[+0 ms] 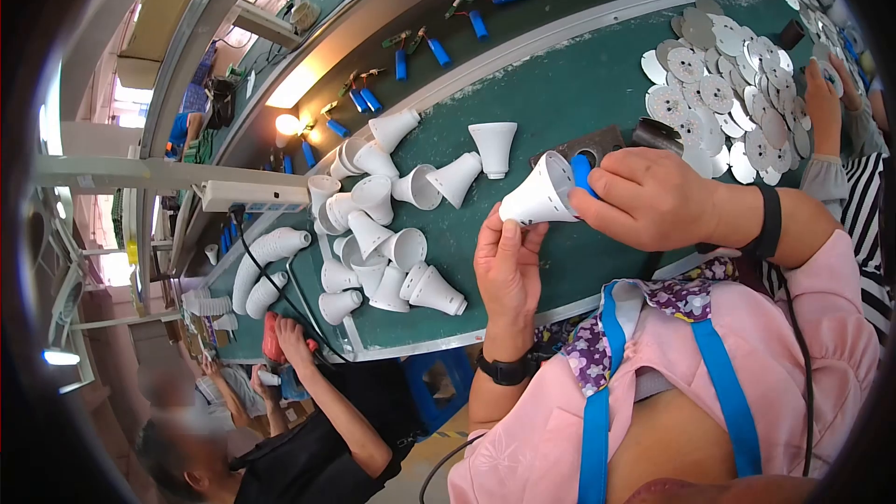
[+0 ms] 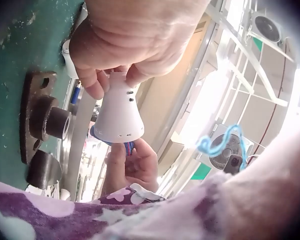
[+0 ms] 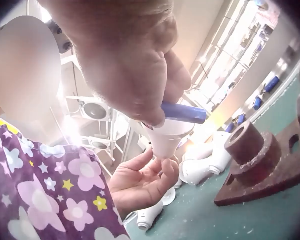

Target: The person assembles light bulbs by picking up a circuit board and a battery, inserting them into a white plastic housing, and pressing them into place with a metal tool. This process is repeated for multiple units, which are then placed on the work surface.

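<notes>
My left hand grips a white cone-shaped lamp housing near its narrow end, with the wide mouth turned toward my right hand. Between right thumb and fingers I pinch a blue cylindrical battery, right at the housing's mouth. Seen from the right wrist, the battery lies across the rim of the mouth. Small slots and holes show on the housing's side in the left wrist view. Whatever sits inside the housing is hidden.
A brown metal fixture with a round post stands on the green table beside the hands. Several white housings lie to the left, round metal discs pile at right. Blue batteries with circuit boards line the shelf. Another person's hand works at left.
</notes>
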The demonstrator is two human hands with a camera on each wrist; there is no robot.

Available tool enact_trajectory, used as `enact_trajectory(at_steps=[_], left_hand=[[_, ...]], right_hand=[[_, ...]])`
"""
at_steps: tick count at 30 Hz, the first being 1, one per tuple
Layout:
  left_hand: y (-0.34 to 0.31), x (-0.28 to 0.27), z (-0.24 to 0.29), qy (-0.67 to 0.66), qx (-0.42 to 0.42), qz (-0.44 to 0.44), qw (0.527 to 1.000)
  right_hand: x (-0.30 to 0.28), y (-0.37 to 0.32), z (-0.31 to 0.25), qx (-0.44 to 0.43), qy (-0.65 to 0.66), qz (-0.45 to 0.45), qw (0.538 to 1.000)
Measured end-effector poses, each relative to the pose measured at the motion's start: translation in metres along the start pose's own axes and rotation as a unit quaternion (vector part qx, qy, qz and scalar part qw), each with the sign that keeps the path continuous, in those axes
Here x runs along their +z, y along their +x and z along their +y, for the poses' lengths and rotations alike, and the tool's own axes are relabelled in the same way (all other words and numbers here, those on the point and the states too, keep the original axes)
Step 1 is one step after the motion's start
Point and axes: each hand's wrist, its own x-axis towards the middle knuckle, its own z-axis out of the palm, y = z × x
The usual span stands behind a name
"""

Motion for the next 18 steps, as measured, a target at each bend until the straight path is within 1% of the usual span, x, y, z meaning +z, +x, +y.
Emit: enact_trajectory(at_steps=[2,3,5,6,8,9,10,11,12,13,15,16,18], left_hand=[[0.0,0.005,0.001,-0.001,-0.002,-0.006,1.0],[0.001,0.006,0.001,-0.002,-0.004,-0.013,1.0],[0.003,0.006,0.001,-0.018,-0.003,-0.018,1.0],[0.004,0.005,0.001,-0.034,-0.004,-0.025,0.999],[0.009,0.009,0.0,-0.051,-0.001,-0.028,0.998],[0.01,0.012,0.0,-0.075,-0.017,-0.028,0.997],[0.011,0.014,0.0,-0.1,-0.032,-0.027,0.994],[0.012,0.017,-0.001,-0.115,-0.052,-0.02,0.992],[0.015,0.016,-0.003,-0.115,-0.053,-0.018,0.992],[0.018,0.013,-0.006,-0.125,-0.063,-0.026,0.99],[0.024,0.015,-0.01,-0.127,-0.085,-0.028,0.988],[0.026,0.019,-0.013,-0.127,-0.088,-0.031,0.987],[0.03,0.025,-0.017,-0.088,-0.087,-0.094,0.988]], right_hand=[[-0.002,0.005,0.005,-0.069,-0.006,0.054,0.996],[-0.001,0.007,0.006,-0.068,-0.005,0.055,0.996],[0.001,0.012,0.01,-0.142,-0.003,0.071,0.987],[0.002,0.016,0.012,-0.138,-0.004,0.072,0.988],[0.0,0.022,0.022,-0.066,0.094,-0.028,0.993],[0.009,0.023,0.027,-0.031,0.166,0.0,0.986],[0.014,0.02,0.027,-0.031,0.165,-0.001,0.986],[0.018,0.018,0.028,0.011,0.201,-0.003,0.979],[0.019,0.018,0.027,0.054,0.238,-0.004,0.97],[0.019,0.018,0.027,0.056,0.239,-0.003,0.969],[0.012,0.017,0.034,0.157,0.262,-0.065,0.95],[0.007,0.017,0.039,0.161,0.259,-0.065,0.95],[-0.004,0.015,0.046,0.128,0.204,-0.108,0.965]])
